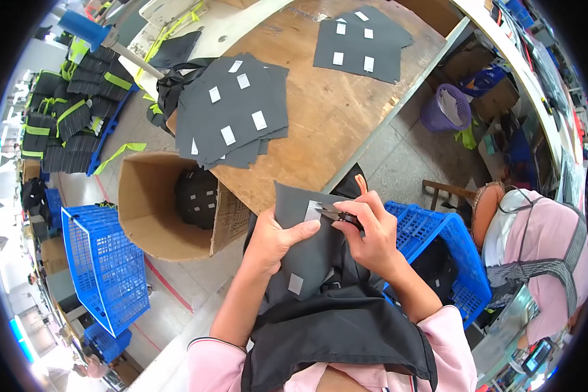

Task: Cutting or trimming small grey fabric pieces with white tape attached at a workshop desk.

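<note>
Two hands (277, 238) (372, 235), one fabric piece (307, 251)

Wooden table (346, 111), two stacks of dark fabric pieces (232, 111), (362, 42)

Two stacks of dark fabric pieces (232, 111) lie on the wooden worktop (336, 111), three blue crates (104, 261), one cardboard box (153, 202), and one purple bin (445, 110).
</note>
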The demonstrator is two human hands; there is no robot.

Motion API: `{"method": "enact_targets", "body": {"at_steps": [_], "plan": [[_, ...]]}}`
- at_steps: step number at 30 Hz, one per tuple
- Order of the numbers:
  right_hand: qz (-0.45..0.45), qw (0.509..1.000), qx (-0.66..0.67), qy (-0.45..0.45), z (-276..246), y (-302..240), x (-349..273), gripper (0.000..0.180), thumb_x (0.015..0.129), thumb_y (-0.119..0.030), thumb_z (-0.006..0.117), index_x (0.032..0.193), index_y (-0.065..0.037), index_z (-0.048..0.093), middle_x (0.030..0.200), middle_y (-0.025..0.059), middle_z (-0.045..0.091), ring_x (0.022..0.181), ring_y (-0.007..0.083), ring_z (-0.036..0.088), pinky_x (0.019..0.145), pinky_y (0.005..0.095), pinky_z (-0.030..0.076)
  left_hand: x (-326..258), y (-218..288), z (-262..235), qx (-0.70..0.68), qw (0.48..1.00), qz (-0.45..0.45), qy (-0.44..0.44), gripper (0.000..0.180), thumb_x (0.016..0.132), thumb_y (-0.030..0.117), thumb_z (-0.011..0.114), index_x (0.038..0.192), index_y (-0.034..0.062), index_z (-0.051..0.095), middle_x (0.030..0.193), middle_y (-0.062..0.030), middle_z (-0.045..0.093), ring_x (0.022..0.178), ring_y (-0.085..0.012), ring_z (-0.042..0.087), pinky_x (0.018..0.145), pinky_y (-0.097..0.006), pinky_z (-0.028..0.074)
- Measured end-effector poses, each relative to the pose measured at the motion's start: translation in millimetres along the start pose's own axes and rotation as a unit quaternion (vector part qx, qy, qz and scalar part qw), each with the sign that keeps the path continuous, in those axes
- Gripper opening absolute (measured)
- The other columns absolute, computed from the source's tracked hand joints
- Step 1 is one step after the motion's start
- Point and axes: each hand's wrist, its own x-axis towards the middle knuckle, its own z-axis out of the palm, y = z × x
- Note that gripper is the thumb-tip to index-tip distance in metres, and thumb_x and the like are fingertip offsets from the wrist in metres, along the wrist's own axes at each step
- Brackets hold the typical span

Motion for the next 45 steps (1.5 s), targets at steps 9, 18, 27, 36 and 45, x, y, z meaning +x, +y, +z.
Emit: {"method": "enact_targets", "body": {"at_steps": [9,18,27,36,45], "plan": [[-0.011,1.0,0.002,0.023,-2,-5,-5,0.028,0.064,-0.004,0.073,0.089,-0.004,0.061,0.075,0.0091,0.055,0.062,0.0248,0.057,0.053,0.0315,0.046,-3,-3,-4,-0.03,0.999,-0.023,0.0,0.038,0.069,0.011,0.077,0.101,0.0005,0.06,0.092,-0.0055,0.064,0.082,-0.0129,0.06,0.075,-0.027,0.048],[-0.091,0.994,-0.055,-0.034,-7,2,4,0.029,0.062,-0.004,0.072,0.089,-0.005,0.062,0.074,0.0075,0.055,0.062,0.0247,0.057,0.054,0.0323,0.046,-3,1,-8,-0.014,1.0,-0.017,-0.005,0.038,0.069,0.012,0.078,0.101,0.0001,0.061,0.091,-0.0061,0.064,0.082,-0.013,0.061,0.075,-0.027,0.049],[0.01,1.0,0.012,-0.02,-6,-3,-1,0.028,0.065,-0.002,0.072,0.091,-0.006,0.061,0.078,0.0082,0.055,0.063,0.0252,0.058,0.051,0.0314,0.046,-1,-5,-8,-0.032,0.999,-0.037,-0.009,0.036,0.069,0.011,0.078,0.099,0.0001,0.061,0.091,-0.006,0.064,0.08,-0.0125,0.061,0.074,-0.027,0.049],[0.009,0.999,0.028,-0.04,-1,0,1,0.03,0.063,0.003,0.071,0.09,-0.002,0.061,0.075,0.011,0.056,0.065,0.0257,0.056,0.084,0.0384,0.048,-2,-6,-9,-0.021,0.999,-0.037,-0.014,0.036,0.069,0.011,0.078,0.099,0.0001,0.061,0.091,-0.0051,0.064,0.08,-0.0121,0.06,0.074,-0.026,0.048],[0.024,0.999,0.009,-0.042,-13,-7,3,0.029,0.063,0.003,0.072,0.09,-0.002,0.061,0.077,0.0115,0.056,0.066,0.0252,0.057,0.065,0.0322,0.05,0,-5,-9,-0.012,0.999,-0.042,-0.015,0.038,0.069,0.011,0.078,0.101,-0.0007,0.06,0.092,-0.0059,0.064,0.082,-0.0127,0.06,0.075,-0.026,0.048]]}}
